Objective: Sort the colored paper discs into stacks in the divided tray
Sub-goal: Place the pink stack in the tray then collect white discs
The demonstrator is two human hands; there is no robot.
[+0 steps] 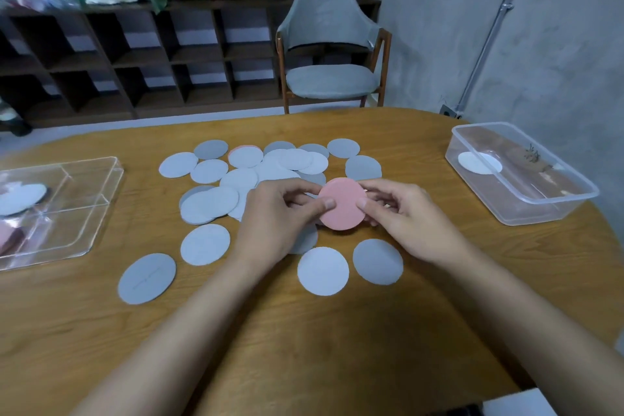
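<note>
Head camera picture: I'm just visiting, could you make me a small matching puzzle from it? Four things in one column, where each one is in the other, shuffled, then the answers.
Things
1. pink disc
2. divided tray
3. plastic tub
4. chair

Places
A. on the floor beyond the table
B. pinched between the left hand and the right hand
C. at the table's left edge
D. at the table's right edge

Pairs: 1-B, 2-C, 3-D, 4-A
</note>
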